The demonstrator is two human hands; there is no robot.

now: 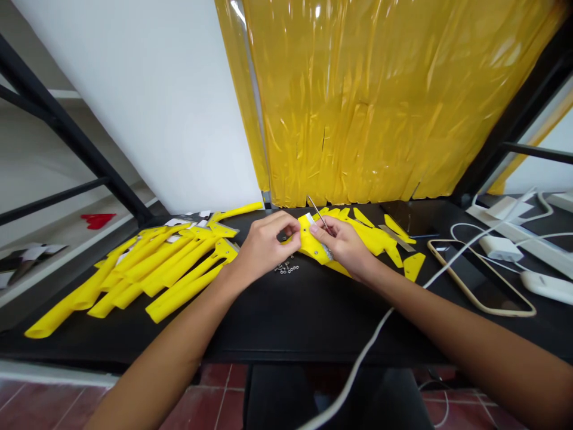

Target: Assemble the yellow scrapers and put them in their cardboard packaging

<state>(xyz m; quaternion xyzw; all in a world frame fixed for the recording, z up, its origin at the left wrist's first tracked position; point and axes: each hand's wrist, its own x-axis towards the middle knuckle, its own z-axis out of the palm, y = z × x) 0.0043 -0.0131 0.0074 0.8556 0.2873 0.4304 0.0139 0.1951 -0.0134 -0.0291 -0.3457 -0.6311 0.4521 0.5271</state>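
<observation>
In the middle of the table is a yellow plastic part (316,243) with small screw holes and a pale grey edge strip. My right hand (347,243) is closed round its right side. A thin metal rod (317,209), perhaps a hex key, sticks up from the same hand. My left hand (271,242) pinches thumb and forefinger together at the part's left edge; whatever lies between the fingertips is too small to make out. Several small metal nuts or screws (289,267) lie loose on the black table just below.
Long yellow tubular pieces (156,263) are heaped on the left. Flat yellow pieces (414,266) lie on the right, beside a phone (481,278). A white cable (380,325) crosses the front edge near my right forearm. Behind hangs a yellow plastic curtain (358,107).
</observation>
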